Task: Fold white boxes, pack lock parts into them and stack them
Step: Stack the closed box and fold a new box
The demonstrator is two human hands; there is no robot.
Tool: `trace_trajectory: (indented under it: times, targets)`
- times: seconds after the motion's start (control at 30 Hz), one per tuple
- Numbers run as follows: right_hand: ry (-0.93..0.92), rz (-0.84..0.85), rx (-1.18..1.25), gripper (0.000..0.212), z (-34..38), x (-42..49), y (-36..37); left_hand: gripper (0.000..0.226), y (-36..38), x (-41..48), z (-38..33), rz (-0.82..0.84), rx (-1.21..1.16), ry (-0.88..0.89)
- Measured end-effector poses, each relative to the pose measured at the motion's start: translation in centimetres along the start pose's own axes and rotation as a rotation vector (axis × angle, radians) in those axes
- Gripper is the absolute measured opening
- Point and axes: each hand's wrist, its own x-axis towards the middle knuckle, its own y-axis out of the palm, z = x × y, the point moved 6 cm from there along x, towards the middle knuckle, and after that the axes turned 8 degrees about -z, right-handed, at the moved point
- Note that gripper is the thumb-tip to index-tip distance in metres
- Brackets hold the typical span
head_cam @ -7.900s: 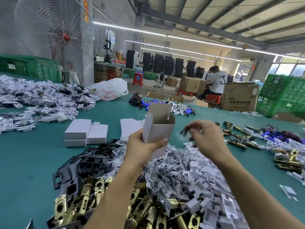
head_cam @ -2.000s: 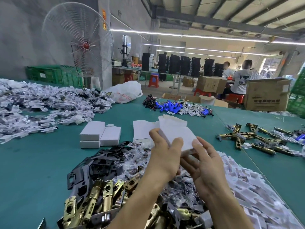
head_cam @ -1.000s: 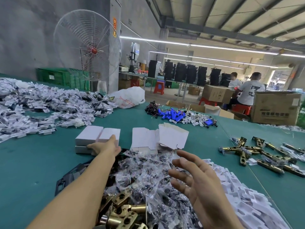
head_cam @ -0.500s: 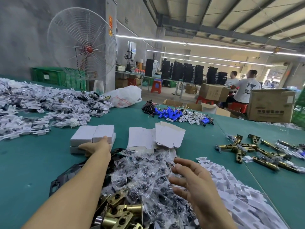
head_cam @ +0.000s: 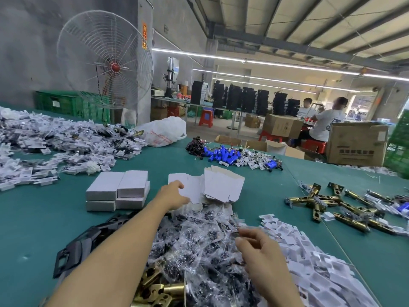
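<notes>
Closed white boxes [head_cam: 117, 191] stand stacked in two layers on the green table [head_cam: 39, 222]. To their right lie flat white box blanks [head_cam: 223, 187]. My left hand [head_cam: 174, 196] reaches over to the nearest blank [head_cam: 192, 191] and pinches its left edge, thumb on top. My right hand [head_cam: 261, 253] hovers low over a heap of clear bags of screws [head_cam: 199, 240], its fingertips curled and pinching one bag. Brass latches [head_cam: 155, 291] and black plates [head_cam: 75, 255] lie at the heap's near left. White card inserts [head_cam: 309, 262] lie at its right.
More brass latches [head_cam: 332, 207] are scattered at the right. Blue cells with wires [head_cam: 221, 154] lie farther back, and a big pile of white parts [head_cam: 55, 142] fills the left. A standing fan [head_cam: 106, 63], a white plastic bag [head_cam: 163, 131] and seated people [head_cam: 325, 125] are behind.
My left hand left the stacked boxes and moved right onto the flat blanks. My right hand dropped onto the bag heap and curled its fingers. Earlier, both hands held a box.
</notes>
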Motion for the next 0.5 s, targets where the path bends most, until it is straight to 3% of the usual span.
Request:
trace_trajectory:
  times: [0.1, 0.2, 0.5]
  targets:
    - [-0.076, 0.007, -0.167, 0.011, 0.0, -0.2, 0.1, 0.062, 0.9, 0.4, 1.3, -0.079, 0.08, -0.066]
    - [-0.105, 0.007, -0.199, 0.011, 0.1, -0.2, 0.1, 0.053, 0.9, 0.2, 2.6, -0.209, 0.005, -0.127]
    - [-0.12, 0.017, -0.226, 0.013, -0.5, 0.0, 0.4, 0.048, -2.3, -0.9, 0.5, -0.46, -0.18, -0.063]
